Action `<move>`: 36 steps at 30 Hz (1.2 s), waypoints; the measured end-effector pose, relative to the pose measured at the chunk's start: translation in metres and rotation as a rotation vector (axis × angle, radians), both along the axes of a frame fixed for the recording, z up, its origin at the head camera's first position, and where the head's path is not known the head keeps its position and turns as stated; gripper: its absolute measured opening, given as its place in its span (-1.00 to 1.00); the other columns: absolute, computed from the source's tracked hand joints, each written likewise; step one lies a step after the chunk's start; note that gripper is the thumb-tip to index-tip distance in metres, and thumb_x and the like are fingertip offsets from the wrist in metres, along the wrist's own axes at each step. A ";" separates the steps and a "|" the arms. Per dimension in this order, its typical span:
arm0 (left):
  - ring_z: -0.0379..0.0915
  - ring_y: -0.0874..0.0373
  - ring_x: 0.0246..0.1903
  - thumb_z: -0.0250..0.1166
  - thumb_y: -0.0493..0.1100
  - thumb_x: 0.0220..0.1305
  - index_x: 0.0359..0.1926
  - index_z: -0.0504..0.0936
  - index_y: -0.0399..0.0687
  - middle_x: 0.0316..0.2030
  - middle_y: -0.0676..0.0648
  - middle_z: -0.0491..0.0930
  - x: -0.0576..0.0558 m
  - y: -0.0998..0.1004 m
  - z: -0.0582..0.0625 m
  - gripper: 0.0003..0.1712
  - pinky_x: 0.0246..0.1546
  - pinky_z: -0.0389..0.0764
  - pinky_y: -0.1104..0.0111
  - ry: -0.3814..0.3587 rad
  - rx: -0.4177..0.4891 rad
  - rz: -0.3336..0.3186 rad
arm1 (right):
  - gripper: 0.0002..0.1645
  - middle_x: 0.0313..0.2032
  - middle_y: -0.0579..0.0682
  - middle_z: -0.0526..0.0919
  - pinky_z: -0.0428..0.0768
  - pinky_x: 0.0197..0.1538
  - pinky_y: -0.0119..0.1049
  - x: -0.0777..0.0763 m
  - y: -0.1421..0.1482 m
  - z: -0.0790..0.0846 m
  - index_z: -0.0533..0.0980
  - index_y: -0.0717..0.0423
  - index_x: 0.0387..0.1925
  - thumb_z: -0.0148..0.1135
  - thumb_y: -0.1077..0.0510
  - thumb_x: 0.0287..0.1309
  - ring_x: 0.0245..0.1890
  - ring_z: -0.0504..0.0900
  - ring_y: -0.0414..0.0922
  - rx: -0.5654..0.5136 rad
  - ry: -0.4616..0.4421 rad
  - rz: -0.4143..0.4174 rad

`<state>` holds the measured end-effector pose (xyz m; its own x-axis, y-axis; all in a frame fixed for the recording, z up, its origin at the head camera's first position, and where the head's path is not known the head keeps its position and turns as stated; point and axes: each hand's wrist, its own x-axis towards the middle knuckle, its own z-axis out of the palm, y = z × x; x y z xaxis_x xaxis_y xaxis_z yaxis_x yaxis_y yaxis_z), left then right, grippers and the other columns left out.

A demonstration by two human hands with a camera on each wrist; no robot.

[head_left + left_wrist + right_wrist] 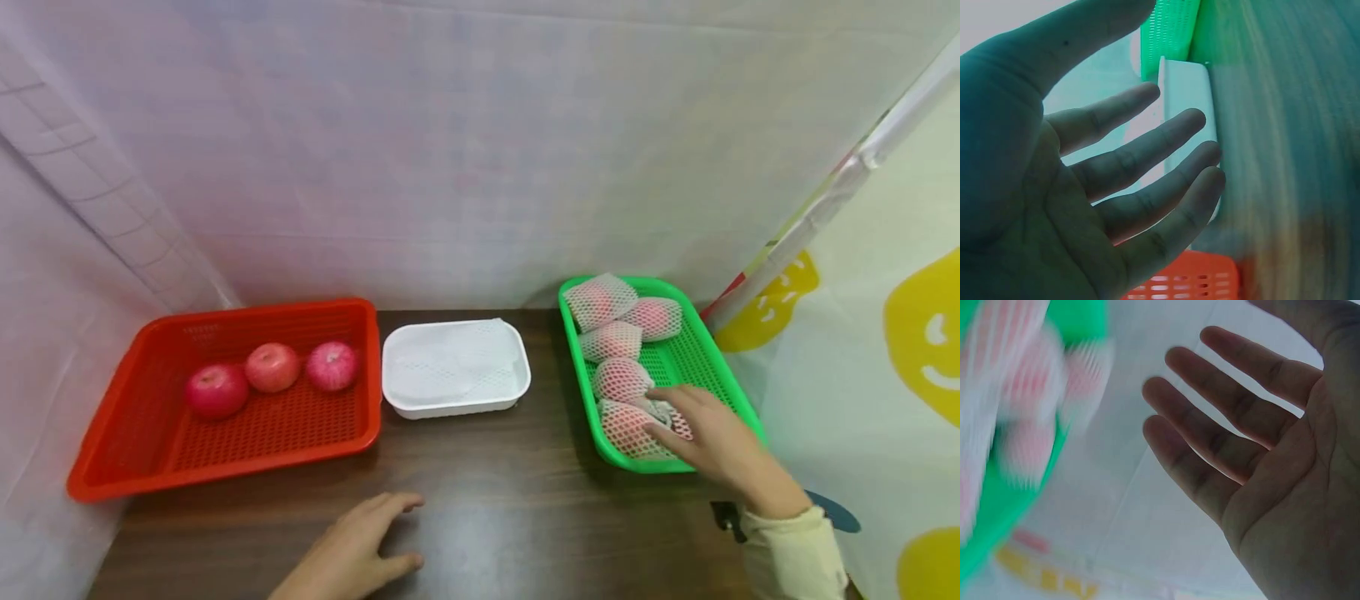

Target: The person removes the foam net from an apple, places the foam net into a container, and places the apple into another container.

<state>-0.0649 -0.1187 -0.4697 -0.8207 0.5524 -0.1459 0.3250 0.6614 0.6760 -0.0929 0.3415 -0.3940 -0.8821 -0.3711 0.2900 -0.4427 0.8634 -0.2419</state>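
In the head view my right hand (720, 437) hovers over the near side of a green plastic basket (658, 465), palm down, fingers spread and nothing held. Several apples in white foam nets (621, 379) lie in that basket, mostly along its left side; the hand partly covers the nearest ones. The right wrist view shows the fingers (1191, 444) apart from the netted apples, which are blurred there. Over the table's front part my left hand (352, 546) hangs with loosely bent fingers and holds nothing. Its palm and fingers (1147, 162) show bare in the left wrist view.
A red basket (300, 435) at the left holds three apples (272, 367) without full foam sleeves visible. Between the two baskets stands a white tray (450, 409) with a white sheet inside. A pale curtain (480, 167) rises behind the dark wooden table (487, 492).
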 end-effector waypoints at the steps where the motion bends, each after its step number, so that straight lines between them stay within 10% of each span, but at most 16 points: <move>1: 0.48 -0.04 0.10 0.51 0.16 0.08 0.23 0.55 0.02 0.10 -0.02 0.57 0.000 0.000 -0.002 -0.28 0.05 0.52 -0.10 0.012 0.004 -0.007 | -0.51 -0.04 0.15 0.64 0.59 -0.07 0.13 -0.005 0.014 0.005 0.57 0.21 0.07 0.48 0.17 0.11 -0.04 0.60 0.15 0.022 -0.023 -0.027; 10: 0.51 0.02 0.08 0.51 0.14 0.10 0.22 0.55 -0.01 0.07 0.03 0.59 -0.001 0.002 -0.015 -0.30 0.06 0.53 -0.01 0.080 0.025 -0.039 | -0.12 0.22 0.55 0.33 0.42 0.05 0.39 -0.044 0.094 -0.010 0.35 0.38 0.30 0.46 -0.06 0.14 0.17 0.35 0.51 0.148 -0.439 -0.142; 19: 0.51 0.00 0.08 0.49 0.15 0.12 0.22 0.56 -0.04 0.05 0.01 0.61 0.002 0.000 -0.019 -0.30 0.06 0.52 -0.02 0.086 0.031 -0.037 | 0.16 0.13 0.60 0.36 0.42 0.06 0.36 -0.056 0.109 -0.053 0.27 0.43 0.31 0.62 -0.09 -0.20 0.12 0.36 0.53 0.300 -0.565 -0.094; 27: 0.52 0.06 0.05 0.50 0.10 0.13 0.21 0.56 -0.04 0.02 0.03 0.62 0.003 0.000 -0.020 -0.33 0.04 0.54 0.02 0.133 0.047 -0.031 | -0.09 -0.22 0.25 0.58 0.55 -0.16 0.18 -0.062 0.112 -0.064 0.42 0.29 0.06 0.55 -0.12 -0.30 -0.19 0.57 0.27 0.380 -0.478 -0.083; 36: 0.53 0.07 0.04 0.48 0.15 0.15 0.20 0.56 -0.04 0.03 0.01 0.62 0.003 0.000 -0.016 -0.33 0.03 0.54 0.03 0.104 0.051 -0.024 | -0.12 -0.29 0.19 0.58 0.56 -0.32 0.08 -0.052 0.080 -0.002 0.45 0.31 0.07 0.57 -0.08 -0.27 -0.36 0.56 0.12 0.330 -0.121 -0.031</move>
<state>-0.0623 -0.1192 -0.4854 -0.8165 0.5765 -0.0318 0.4104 0.6181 0.6704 -0.1449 0.4212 -0.3958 -0.9152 -0.3998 0.0512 -0.4002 0.9164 0.0035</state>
